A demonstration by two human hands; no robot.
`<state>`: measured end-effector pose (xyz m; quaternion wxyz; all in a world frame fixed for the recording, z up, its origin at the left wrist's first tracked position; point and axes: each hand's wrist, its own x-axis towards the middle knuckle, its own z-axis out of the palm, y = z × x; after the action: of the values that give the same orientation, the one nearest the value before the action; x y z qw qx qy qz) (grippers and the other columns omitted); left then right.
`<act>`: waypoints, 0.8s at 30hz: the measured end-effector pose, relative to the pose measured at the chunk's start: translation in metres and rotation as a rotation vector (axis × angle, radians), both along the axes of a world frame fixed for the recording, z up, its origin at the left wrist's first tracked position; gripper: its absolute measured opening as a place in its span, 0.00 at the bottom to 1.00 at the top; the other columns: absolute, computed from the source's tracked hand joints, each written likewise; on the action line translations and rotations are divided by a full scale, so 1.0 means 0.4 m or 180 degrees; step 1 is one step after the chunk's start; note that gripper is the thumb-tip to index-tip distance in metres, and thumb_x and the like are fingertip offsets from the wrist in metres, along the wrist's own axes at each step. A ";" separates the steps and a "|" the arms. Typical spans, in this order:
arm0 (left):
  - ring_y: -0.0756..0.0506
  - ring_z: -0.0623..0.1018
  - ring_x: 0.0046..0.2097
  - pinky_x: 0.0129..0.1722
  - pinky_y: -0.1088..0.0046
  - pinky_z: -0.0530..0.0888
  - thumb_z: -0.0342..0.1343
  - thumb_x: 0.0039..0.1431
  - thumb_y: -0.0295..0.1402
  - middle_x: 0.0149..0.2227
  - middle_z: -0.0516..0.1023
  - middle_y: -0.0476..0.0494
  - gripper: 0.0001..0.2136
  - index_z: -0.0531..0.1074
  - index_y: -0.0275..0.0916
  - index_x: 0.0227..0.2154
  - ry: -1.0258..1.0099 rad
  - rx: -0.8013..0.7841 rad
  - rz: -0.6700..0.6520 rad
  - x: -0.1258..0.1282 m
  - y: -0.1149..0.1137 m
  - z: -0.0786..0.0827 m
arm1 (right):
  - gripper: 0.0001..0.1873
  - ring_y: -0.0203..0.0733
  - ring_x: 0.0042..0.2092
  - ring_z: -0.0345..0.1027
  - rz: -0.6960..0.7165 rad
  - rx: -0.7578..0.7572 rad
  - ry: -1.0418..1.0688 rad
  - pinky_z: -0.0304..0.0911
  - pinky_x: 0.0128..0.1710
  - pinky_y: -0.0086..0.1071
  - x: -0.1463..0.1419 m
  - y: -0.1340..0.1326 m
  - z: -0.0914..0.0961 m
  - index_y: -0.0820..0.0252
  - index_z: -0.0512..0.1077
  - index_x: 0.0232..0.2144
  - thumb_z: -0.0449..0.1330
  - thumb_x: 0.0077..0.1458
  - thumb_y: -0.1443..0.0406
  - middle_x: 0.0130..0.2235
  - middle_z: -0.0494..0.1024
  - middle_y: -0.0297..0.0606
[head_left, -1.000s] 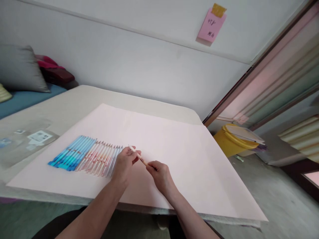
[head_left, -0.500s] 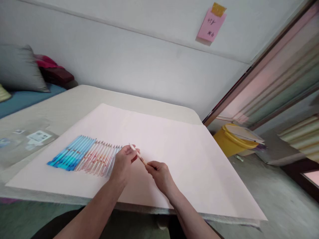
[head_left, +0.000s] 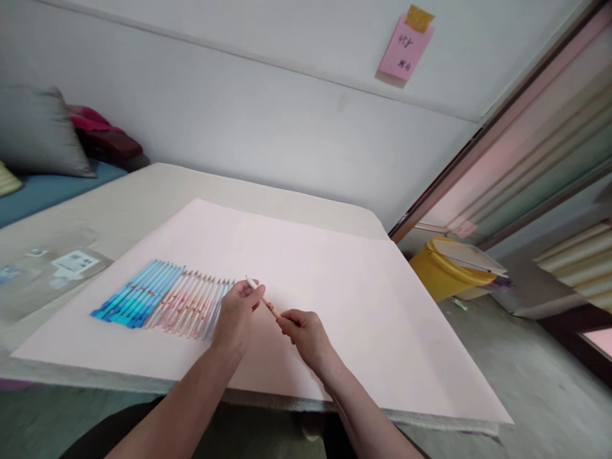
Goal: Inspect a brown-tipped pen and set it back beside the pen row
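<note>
Both my hands hold one thin pen [head_left: 266, 302] just above a large pale pink sheet [head_left: 335, 293] on the table. My left hand [head_left: 237, 315] pinches its white tip end. My right hand [head_left: 303, 330] grips its orange back end. To the left of my left hand, a tight row of several pens [head_left: 160, 302] lies side by side on the sheet, blue ones at the left and pink and pale ones toward my hand. My left hand touches or nearly touches the right end of that row.
The beige table [head_left: 143, 191] stands against a white wall with a pink sticky note [head_left: 404, 50]. A clear plastic bag [head_left: 52, 268] lies at the table's left. A yellow bin [head_left: 447, 268] stands on the floor at the right. Cushions [head_left: 43, 134] lie at the far left.
Both hands with the pen have shifted very slightly to the left and closer to the row. Nothing else has moved.
</note>
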<state>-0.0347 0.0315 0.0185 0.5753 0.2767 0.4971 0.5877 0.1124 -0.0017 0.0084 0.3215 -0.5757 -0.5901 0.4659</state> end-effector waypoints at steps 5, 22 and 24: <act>0.51 0.72 0.32 0.36 0.74 0.68 0.63 0.41 0.32 0.27 0.71 0.50 0.16 0.68 0.36 0.35 -0.0065 0.0026 0.0045 -0.005 0.004 -0.004 | 0.11 0.29 0.21 0.52 -0.0049 -0.0372 0.0436 0.45 0.22 0.29 -0.007 -0.003 0.016 0.62 0.73 0.24 0.56 0.50 0.61 0.20 0.65 0.30; 0.48 0.75 0.36 0.42 0.67 0.70 0.59 0.47 0.30 0.30 0.77 0.42 0.20 0.63 0.35 0.44 -0.0450 0.0286 -0.0282 -0.005 -0.009 0.028 | 0.09 0.24 0.17 0.45 0.0210 -0.2447 0.3290 0.36 0.18 0.24 0.004 -0.009 0.004 0.68 0.71 0.27 0.61 0.46 0.65 0.20 0.64 0.31; 0.48 0.75 0.36 0.42 0.67 0.70 0.59 0.47 0.30 0.31 0.77 0.41 0.20 0.64 0.35 0.43 -0.0445 0.0254 -0.0255 -0.004 -0.008 0.026 | 0.09 0.24 0.17 0.45 0.0199 -0.2440 0.3288 0.36 0.17 0.24 0.001 -0.010 0.004 0.68 0.71 0.28 0.61 0.46 0.64 0.20 0.64 0.31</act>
<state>-0.0363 0.0281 0.0291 0.6202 0.2773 0.4204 0.6014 0.1128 -0.0056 0.0100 0.3220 -0.3338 -0.1675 0.8700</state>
